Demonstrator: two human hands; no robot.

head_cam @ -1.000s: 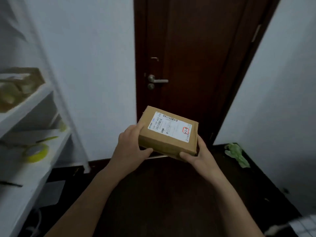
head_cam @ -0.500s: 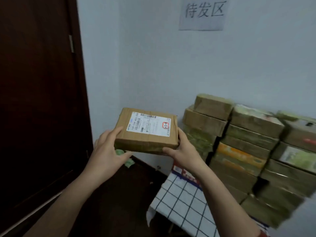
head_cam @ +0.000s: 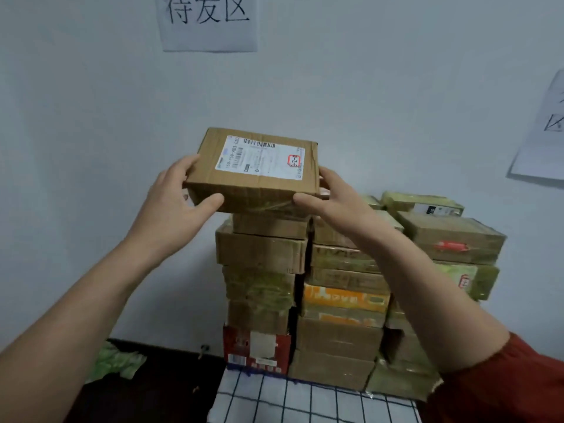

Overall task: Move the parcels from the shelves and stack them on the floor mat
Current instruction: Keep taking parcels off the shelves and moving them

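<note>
A paper sign on the wall read "待发区". The white shipping label on the brown parcel bore a barcode and "159-159-A03 030" along its left edge; its red-framed code was too blurred to read.

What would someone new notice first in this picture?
Mid-frame, the left hand and right hand grip a white-labelled brown parcel. Just below, stacked parcels stand on a checked mat against the wall. A handwritten paper sign hangs top centre.
</note>
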